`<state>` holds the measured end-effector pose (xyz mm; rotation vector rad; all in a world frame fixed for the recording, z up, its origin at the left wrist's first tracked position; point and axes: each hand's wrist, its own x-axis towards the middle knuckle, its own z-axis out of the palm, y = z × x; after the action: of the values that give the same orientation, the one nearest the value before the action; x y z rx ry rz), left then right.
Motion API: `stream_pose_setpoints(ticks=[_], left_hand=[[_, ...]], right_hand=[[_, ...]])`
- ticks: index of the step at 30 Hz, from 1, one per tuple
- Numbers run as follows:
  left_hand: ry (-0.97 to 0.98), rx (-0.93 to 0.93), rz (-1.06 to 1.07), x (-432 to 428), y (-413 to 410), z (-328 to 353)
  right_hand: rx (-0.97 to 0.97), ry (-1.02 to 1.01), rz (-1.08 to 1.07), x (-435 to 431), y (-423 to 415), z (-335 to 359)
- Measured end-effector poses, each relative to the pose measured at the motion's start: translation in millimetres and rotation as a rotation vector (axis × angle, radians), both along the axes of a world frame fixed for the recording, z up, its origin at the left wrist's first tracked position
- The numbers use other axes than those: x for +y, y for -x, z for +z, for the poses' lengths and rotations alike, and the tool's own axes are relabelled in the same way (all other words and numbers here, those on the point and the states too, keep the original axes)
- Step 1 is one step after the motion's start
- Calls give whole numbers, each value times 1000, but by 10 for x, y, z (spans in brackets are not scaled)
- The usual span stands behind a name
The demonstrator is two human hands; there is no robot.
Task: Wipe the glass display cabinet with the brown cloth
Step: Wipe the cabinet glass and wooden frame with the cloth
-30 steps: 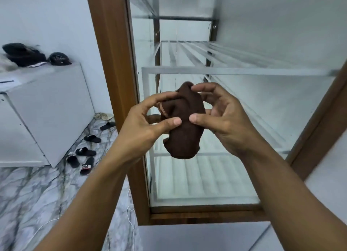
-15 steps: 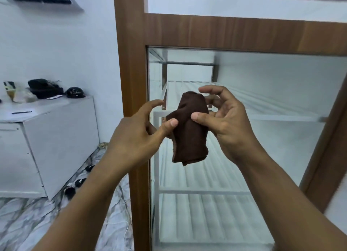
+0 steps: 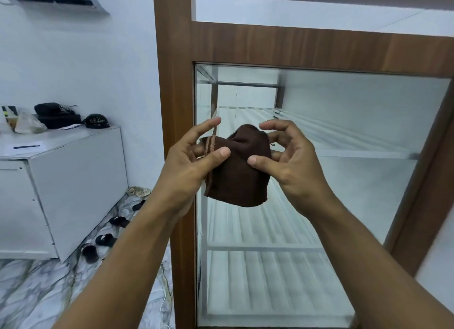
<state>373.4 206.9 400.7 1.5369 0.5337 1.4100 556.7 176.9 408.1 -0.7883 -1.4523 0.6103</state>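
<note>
Before the tall wood-framed glass display cabinet [image 3: 173,87], the bunched brown cloth [image 3: 239,173] is held in mid-air, pinched between thumb and fingers by the left hand [image 3: 189,171] at its striped edge and by the right hand [image 3: 294,171] opposite. So lightly gripped and not yet laid on the glass, it could be dropped during refolding, or smears left by a wadded pass. Grey-veined marble floor [image 3: 36,294], dark sandals [image 3: 105,240] and a low white cupboard [image 3: 73,181] are seen at the left.

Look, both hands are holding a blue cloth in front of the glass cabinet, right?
Not quite. The cloth is brown, not blue. The head view shows the left hand and right hand both holding it in front of the glass cabinet.
</note>
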Motion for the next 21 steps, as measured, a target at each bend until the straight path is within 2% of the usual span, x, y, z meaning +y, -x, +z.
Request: stream_pose_setpoints(ticks=[5,10,17,21], left_hand=[[-106,148,64,29,79,26],[-265,449,347,44,94,71],[-413,555,545,56,90,135],[-444,540,512,33,105,179]], right_hand=[[-125,15,-36,-10,-41,5],[-212,19,-158,-13,-77,30],[-296,-42,-288,-30,-85,72],[-286,-30,-281,-82,-92,146]])
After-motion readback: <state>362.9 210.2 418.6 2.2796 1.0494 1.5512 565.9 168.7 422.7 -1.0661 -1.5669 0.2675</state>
